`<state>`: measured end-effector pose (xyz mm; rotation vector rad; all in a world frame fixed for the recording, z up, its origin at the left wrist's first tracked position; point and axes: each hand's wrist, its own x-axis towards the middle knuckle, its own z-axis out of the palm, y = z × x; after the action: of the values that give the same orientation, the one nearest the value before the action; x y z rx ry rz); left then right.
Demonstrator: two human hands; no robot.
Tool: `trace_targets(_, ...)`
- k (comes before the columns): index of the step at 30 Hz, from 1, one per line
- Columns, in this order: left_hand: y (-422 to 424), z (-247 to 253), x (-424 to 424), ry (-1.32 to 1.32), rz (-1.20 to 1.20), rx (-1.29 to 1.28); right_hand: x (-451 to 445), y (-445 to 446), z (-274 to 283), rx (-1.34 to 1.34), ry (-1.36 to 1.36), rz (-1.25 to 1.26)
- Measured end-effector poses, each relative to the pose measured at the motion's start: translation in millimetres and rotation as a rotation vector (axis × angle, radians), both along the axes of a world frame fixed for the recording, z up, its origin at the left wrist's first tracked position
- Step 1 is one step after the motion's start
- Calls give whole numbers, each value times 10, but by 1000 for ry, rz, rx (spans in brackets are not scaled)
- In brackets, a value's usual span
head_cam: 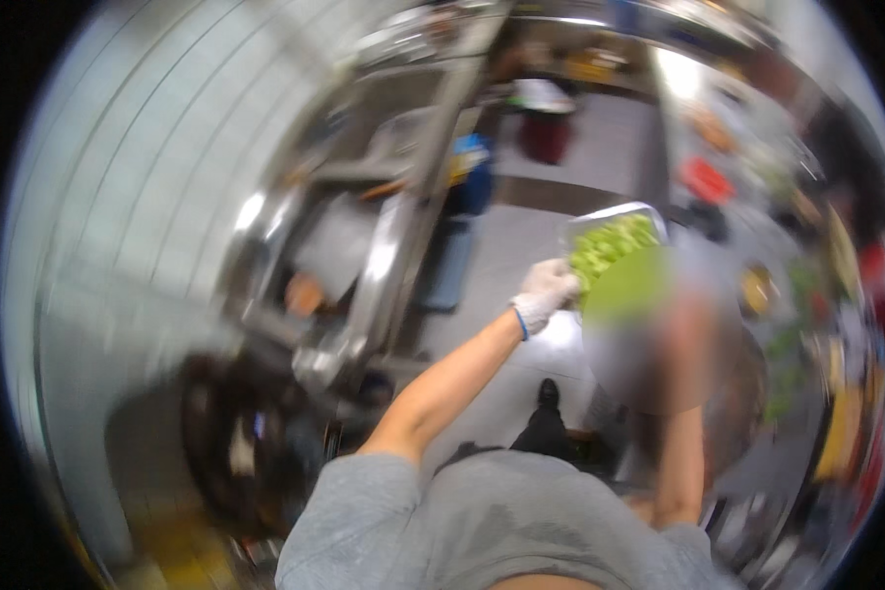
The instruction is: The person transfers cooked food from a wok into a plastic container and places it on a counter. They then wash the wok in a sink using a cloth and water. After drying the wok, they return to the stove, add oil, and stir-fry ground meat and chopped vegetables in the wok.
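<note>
My left hand point(547, 295), in a white glove with a blue cuff edge, grips the near-left side of a shallow tray point(612, 212). Chopped light-green vegetable pieces point(611, 242) fill the tray. It is held out in front of me, above the grey floor. My right forearm point(680, 464) reaches forward on the right. A round blurred patch covers my right hand point(686, 324) and the tray's near-right part, so its grip is hidden.
Metal sinks point(383, 251) run along the tiled wall on the left. A cluttered worktop point(737, 243) on the right bears a red item point(706, 181) and a small bowl point(757, 287). A dark red bucket point(546, 136) stands on the floor ahead. Motion blurs much of the view.
</note>
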<state>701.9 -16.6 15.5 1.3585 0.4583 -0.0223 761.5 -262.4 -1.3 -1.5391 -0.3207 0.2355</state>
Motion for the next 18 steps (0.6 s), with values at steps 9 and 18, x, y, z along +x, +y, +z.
trace_targets(9, 603, 1438, -4361, -148, 803, 507, -2557, 2516, 771, 289, 181, 1201)
trace_targets(18, 1228, 1677, -7245, 361, 1320, 177, -5823, 4024, 805, -348, 1369, 1665)
